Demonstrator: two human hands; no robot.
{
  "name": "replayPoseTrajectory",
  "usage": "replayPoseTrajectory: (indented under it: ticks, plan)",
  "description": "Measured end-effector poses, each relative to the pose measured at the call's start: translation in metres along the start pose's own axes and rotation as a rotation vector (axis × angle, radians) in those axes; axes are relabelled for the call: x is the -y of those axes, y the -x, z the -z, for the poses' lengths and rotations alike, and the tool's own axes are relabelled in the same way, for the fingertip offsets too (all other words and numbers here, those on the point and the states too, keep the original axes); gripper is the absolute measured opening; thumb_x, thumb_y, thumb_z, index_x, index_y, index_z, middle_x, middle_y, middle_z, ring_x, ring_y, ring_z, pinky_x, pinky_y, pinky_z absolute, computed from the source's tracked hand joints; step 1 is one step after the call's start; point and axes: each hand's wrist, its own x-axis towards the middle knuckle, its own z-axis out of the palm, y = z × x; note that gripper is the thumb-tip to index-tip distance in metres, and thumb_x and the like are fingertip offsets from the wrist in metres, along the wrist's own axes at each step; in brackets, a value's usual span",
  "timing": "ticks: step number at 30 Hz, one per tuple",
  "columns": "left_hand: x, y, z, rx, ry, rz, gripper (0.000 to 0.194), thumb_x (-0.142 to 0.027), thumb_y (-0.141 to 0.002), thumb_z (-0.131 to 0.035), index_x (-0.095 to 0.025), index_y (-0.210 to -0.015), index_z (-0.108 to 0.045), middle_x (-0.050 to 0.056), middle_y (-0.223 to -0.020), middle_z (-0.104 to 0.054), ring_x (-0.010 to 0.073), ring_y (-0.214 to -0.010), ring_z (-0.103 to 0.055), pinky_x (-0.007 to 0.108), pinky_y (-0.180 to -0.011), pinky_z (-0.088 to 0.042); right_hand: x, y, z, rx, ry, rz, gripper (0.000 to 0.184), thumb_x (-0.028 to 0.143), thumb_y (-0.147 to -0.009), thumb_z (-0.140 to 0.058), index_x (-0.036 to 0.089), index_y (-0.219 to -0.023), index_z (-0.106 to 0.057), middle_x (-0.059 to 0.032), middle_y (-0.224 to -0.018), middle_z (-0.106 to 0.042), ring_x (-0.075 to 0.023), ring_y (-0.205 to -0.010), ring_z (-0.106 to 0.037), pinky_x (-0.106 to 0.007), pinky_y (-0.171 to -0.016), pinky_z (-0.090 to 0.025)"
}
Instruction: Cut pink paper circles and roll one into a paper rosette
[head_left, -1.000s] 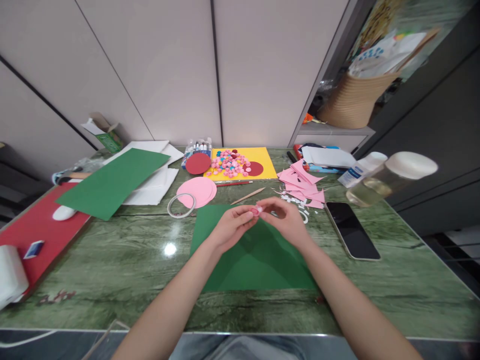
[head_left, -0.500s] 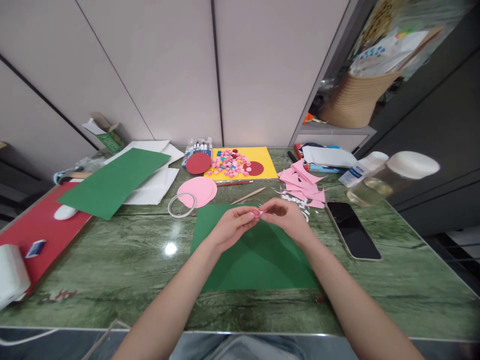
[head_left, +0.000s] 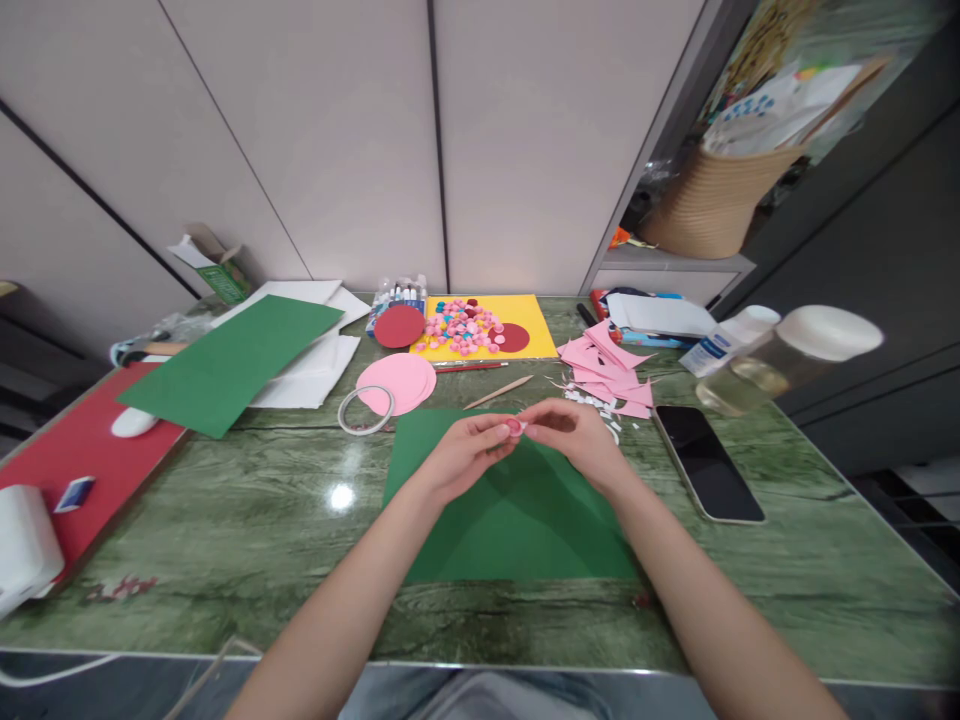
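Observation:
Between my two hands is a small round pink paper coil [head_left: 514, 427], a darker pink at its middle. My left hand [head_left: 469, 452] pinches it from the left with thumb and forefinger. From the right, my right hand [head_left: 571, 438] closes thumb and fingertips at its edge. Both hands are held over a green sheet of paper [head_left: 510, 530] lying on the table. Beyond it lie a wooden stick with a pointed end [head_left: 499, 392] and a red pencil [head_left: 472, 367]. A yellow sheet [head_left: 534, 320] carries a heap of small pink, blue and yellow coils [head_left: 465, 325].
Left are pink paper circles [head_left: 401, 380], a roll of tape [head_left: 365, 410], another green sheet [head_left: 236, 360] and a red sheet [head_left: 120, 470]. Right are pink paper scraps [head_left: 611, 370], white bits [head_left: 596, 402], a phone [head_left: 709, 463] and a clear bottle with a white lid [head_left: 787, 355].
Both hands stay in nearly the same place, still on the pink paper coil. My right fingertips have shifted very slightly; the whole view has drifted a little.

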Motion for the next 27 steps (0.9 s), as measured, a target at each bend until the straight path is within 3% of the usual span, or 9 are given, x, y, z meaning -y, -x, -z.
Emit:
replayPoseTrajectory:
  ticks: [27]
  plan:
    - [0.0,-0.0015,0.0046,0.02,0.003,0.036,0.017,-0.021,-0.068,-0.07,-0.012,-0.082,-0.07,0.005,-0.076,-0.064,0.0089,-0.074,-0.055,0.026,-0.08,-0.039,-0.0006,-0.0011,0.0033,0.031,0.126,0.022,0.015,0.031,-0.071,-0.066,0.018,-0.079,-0.067,-0.0044,-0.081,-0.07,-0.0184,-0.076,-0.064,-0.032,-0.072,-0.049]
